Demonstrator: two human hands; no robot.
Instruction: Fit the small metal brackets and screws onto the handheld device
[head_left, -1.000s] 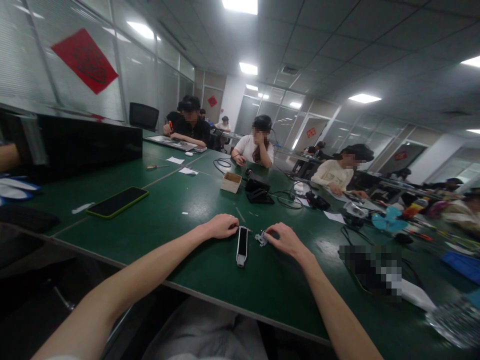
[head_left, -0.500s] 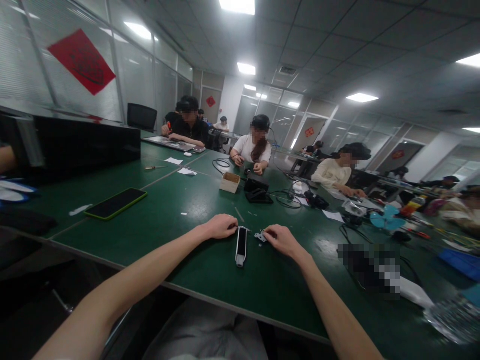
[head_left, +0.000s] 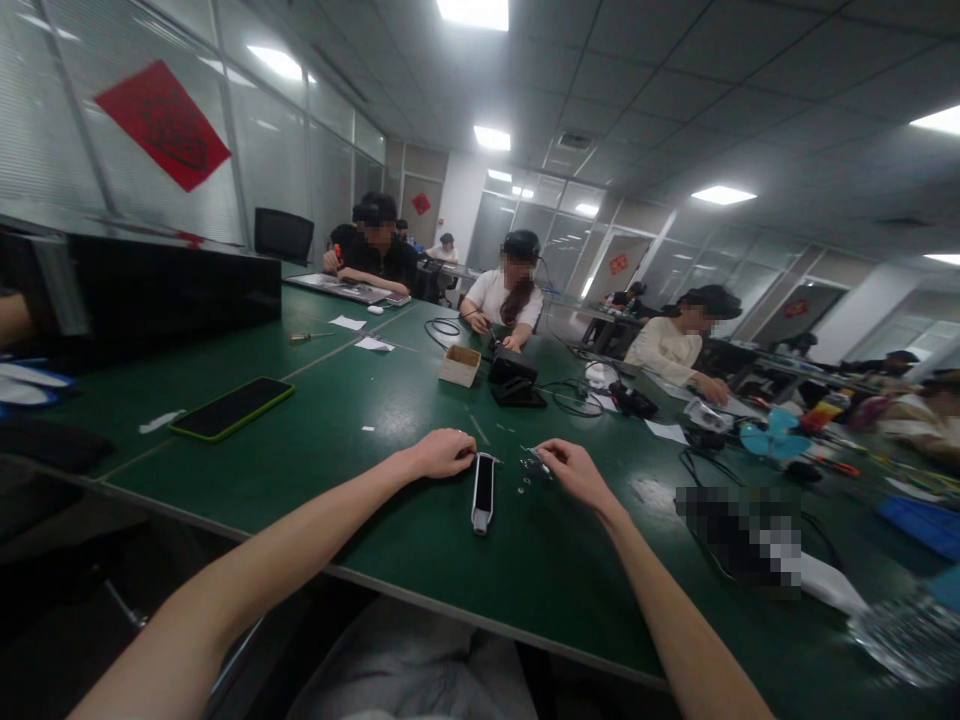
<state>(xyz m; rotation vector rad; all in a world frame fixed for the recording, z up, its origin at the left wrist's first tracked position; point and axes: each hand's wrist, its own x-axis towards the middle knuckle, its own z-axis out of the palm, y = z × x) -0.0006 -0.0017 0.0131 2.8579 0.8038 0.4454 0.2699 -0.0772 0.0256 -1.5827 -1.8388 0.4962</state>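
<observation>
Currently, a blurred small metal part [head_left: 536, 465] is pinched by the nearly closed right grip [head_left: 574, 472], near tiny loose bits [head_left: 527, 482] on the green worktop [head_left: 420, 530], right of the white-and-black device [head_left: 484, 493]. The left grip [head_left: 446, 453] is curled beside the device's far end; whether anything is held in it cannot be told.

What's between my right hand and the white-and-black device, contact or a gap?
Apart: the head view shows green tabletop between your right hand and the white-and-black device.
</observation>
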